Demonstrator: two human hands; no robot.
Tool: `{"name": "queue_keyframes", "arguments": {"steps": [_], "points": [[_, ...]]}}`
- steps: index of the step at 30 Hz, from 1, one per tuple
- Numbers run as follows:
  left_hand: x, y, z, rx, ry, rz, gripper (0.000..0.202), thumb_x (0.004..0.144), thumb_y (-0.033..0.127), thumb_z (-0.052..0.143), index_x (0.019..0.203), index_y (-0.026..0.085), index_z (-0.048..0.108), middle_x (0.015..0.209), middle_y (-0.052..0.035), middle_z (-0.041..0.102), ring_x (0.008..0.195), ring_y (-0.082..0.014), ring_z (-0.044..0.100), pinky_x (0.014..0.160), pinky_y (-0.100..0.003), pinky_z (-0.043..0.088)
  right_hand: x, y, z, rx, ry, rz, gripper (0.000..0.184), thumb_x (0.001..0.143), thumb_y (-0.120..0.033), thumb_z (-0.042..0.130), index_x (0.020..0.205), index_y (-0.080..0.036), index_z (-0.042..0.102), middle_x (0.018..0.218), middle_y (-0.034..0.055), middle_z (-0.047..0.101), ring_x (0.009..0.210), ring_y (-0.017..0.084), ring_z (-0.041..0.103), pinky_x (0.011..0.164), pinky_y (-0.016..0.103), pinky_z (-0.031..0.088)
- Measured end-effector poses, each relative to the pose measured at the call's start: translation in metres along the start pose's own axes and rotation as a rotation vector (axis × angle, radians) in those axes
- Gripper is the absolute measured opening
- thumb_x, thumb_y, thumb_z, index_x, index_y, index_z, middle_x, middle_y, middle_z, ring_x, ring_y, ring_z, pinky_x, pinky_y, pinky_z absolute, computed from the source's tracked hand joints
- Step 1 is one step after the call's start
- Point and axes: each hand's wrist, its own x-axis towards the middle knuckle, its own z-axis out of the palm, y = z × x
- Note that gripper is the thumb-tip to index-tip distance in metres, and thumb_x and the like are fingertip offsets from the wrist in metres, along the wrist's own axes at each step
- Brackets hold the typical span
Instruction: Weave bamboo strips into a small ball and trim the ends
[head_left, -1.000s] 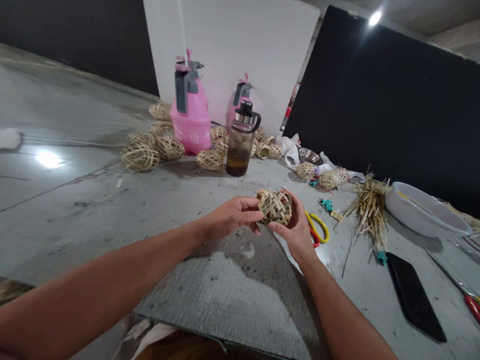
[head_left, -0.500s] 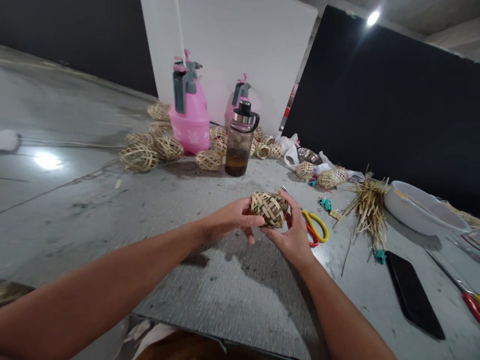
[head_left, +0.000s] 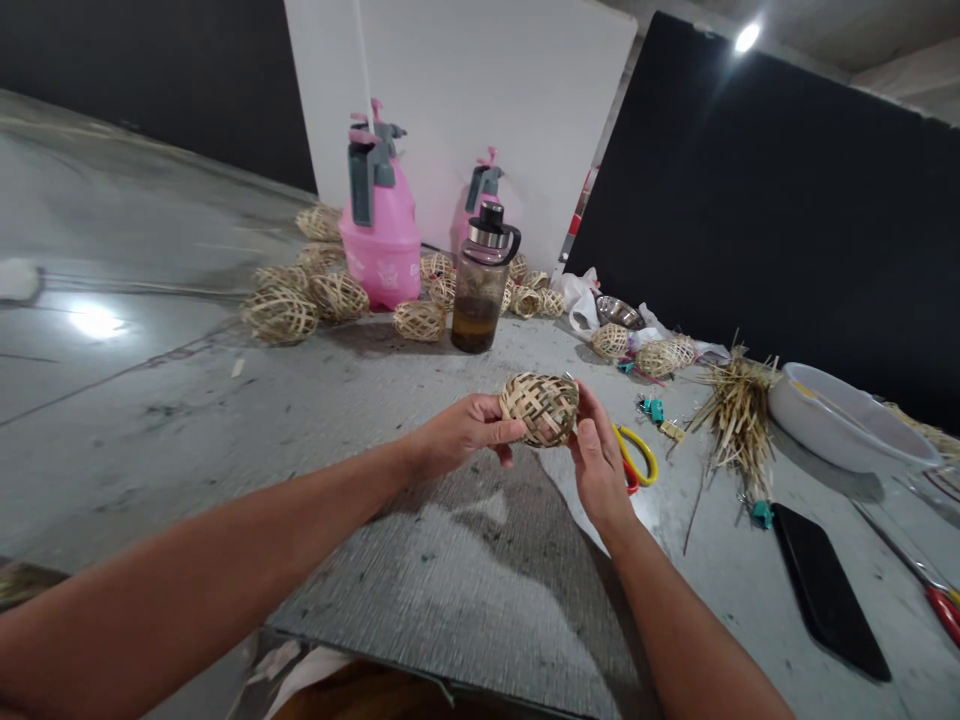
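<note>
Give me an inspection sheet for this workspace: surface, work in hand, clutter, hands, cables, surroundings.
Surface: grey table, dark specks.
Work in hand: woven ball, gaps visible in its weave.
Clutter: yellow-and-red-handled scissors, strip bundle and black phone, all towards the right.
Hands: left hand grips the ball's left side; right hand is at its right end.
Cables: pale cord-like line at left; nature unclear.
Surroundings: large pink sprayer and bottle beyond the ball; white panel behind them.

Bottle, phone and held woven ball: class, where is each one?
Bottle (head_left: 478, 290), head view, on its see-through body.
Phone (head_left: 829, 592), head view, on its dark face.
Woven ball (head_left: 540, 408), head view, on its woven side.
</note>
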Motion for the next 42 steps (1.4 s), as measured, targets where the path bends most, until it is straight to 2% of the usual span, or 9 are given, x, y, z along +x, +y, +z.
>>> {"name": "queue_keyframes", "arguments": {"steps": [6, 10, 14, 21, 28, 31, 34, 38, 42], "points": [[0.001, 0.003, 0.002, 0.109, -0.017, -0.024, 0.021, 0.078, 0.04, 0.084, 0.078, 0.02, 0.083, 0.085, -0.0067, 0.078, 0.077, -0.0181, 0.063, 0.066, -0.027, 0.056, 0.005, 0.0, -0.002, 0.056, 0.012, 0.043, 0.053, 0.095, -0.056, 0.073, 0.141, -0.031, 0.063, 0.148, 0.0084, 0.067, 0.138, 0.029, 0.062, 0.123, 0.053, 0.046], [0.0, 0.004, 0.004, 0.085, 0.033, -0.038, 0.024, 0.075, 0.038, 0.088, 0.09, 0.019, 0.083, 0.096, -0.008, 0.08, 0.076, -0.0163, 0.062, 0.065, -0.026, 0.056, 0.006, -0.003, -0.001, 0.083, -0.005, 0.033, 0.051, 0.093, -0.051, 0.077, 0.138, -0.03, 0.065, 0.143, 0.0099, 0.07, 0.131, 0.029, 0.066, 0.116, 0.05, 0.053], [-0.003, 0.004, 0.001, -0.026, 0.046, -0.053, 0.039, 0.078, 0.047, 0.088, 0.104, 0.019, 0.081, 0.11, -0.0118, 0.078, 0.084, -0.0193, 0.065, 0.055, -0.021, 0.054, 0.004, -0.009, 0.003, 0.046, -0.001, -0.013, 0.054, 0.092, -0.051, 0.078, 0.139, -0.028, 0.064, 0.145, 0.0116, 0.067, 0.132, 0.029, 0.065, 0.112, 0.047, 0.056], [-0.001, 0.007, -0.003, -0.21, 0.116, -0.1, 0.039, 0.079, 0.05, 0.09, 0.096, 0.016, 0.079, 0.085, -0.0042, 0.072, 0.056, -0.0083, 0.051, 0.045, -0.017, 0.044, 0.003, -0.009, 0.002, -0.031, -0.098, -0.058, 0.068, 0.088, -0.05, 0.083, 0.149, -0.031, 0.057, 0.163, 0.0119, 0.052, 0.149, 0.032, 0.051, 0.121, 0.053, 0.049], [0.0, 0.005, -0.004, -0.262, 0.107, -0.114, 0.037, 0.081, 0.046, 0.089, 0.097, 0.015, 0.077, 0.085, -0.0058, 0.073, 0.063, -0.0116, 0.06, 0.05, -0.018, 0.051, 0.003, -0.005, -0.003, -0.014, -0.106, -0.058, 0.064, 0.092, -0.047, 0.081, 0.15, -0.032, 0.059, 0.16, 0.0116, 0.056, 0.147, 0.033, 0.054, 0.12, 0.055, 0.049], [-0.003, 0.005, -0.004, -0.281, 0.062, -0.131, 0.04, 0.082, 0.05, 0.087, 0.099, 0.016, 0.077, 0.086, -0.0089, 0.075, 0.072, -0.0173, 0.067, 0.048, -0.02, 0.053, 0.002, -0.007, -0.003, -0.041, -0.142, -0.07, 0.061, 0.096, -0.048, 0.076, 0.152, -0.032, 0.057, 0.161, 0.0111, 0.055, 0.148, 0.032, 0.054, 0.12, 0.054, 0.05], [-0.005, 0.007, -0.003, -0.271, 0.038, -0.168, 0.04, 0.08, 0.046, 0.09, 0.103, 0.016, 0.077, 0.09, -0.0097, 0.076, 0.074, -0.0172, 0.066, 0.046, -0.019, 0.051, 0.0, -0.006, -0.002, -0.105, -0.167, -0.088, 0.058, 0.1, -0.047, 0.07, 0.154, -0.033, 0.056, 0.163, 0.0099, 0.053, 0.149, 0.031, 0.052, 0.122, 0.054, 0.048], [-0.004, 0.006, -0.001, -0.276, 0.132, -0.151, 0.038, 0.077, 0.035, 0.092, 0.106, 0.017, 0.077, 0.1, -0.0103, 0.077, 0.071, -0.0143, 0.064, 0.046, -0.018, 0.048, 0.001, -0.002, -0.002, -0.197, -0.032, -0.14, 0.054, 0.099, -0.045, 0.071, 0.15, -0.032, 0.059, 0.157, 0.0111, 0.058, 0.144, 0.031, 0.056, 0.119, 0.053, 0.05], [0.0, 0.004, 0.0, -0.301, 0.243, -0.122, 0.032, 0.076, 0.027, 0.091, 0.102, 0.018, 0.076, 0.108, -0.0097, 0.077, 0.075, -0.0145, 0.066, 0.05, -0.02, 0.051, 0.002, -0.002, -0.002, -0.363, 0.13, -0.205, 0.03, 0.096, -0.041, 0.074, 0.123, -0.027, 0.073, 0.13, 0.0109, 0.072, 0.12, 0.028, 0.067, 0.102, 0.048, 0.059]]}}
